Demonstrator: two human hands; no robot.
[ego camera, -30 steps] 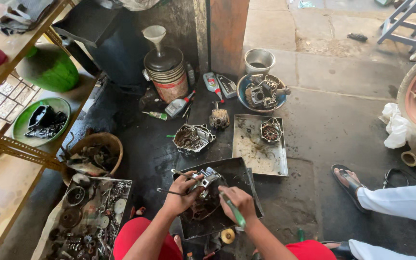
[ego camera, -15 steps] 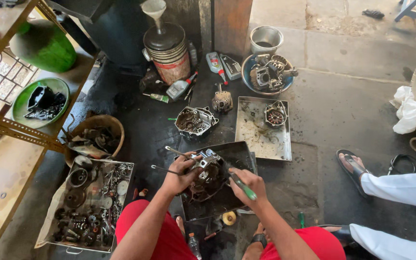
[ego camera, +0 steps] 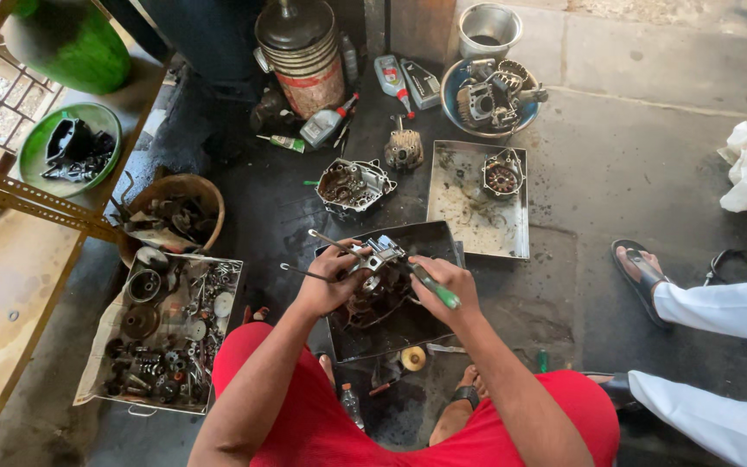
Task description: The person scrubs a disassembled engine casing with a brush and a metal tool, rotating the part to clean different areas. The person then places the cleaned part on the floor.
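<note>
Your left hand (ego camera: pixel 328 285) has its fingers clamped on one greasy metal engine part (ego camera: pixel 373 281) over the dark tray (ego camera: pixel 443 242) on the floor. Your right hand (ego camera: pixel 447 281) has its fingers wrapped around one green-handled screwdriver (ego camera: pixel 432 285). Two flat trays lie alongside: the dark one and a rectangular steel tray (ego camera: pixel 469 216).

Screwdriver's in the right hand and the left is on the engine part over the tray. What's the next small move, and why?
Probably press the screwdriver tip into the engine part and turn. The right hand already grips its green handle with the shaft angled toward the part, while the left hand steadies the part over the dark tray. Whether the tip is seated cannot be seen.
</note>
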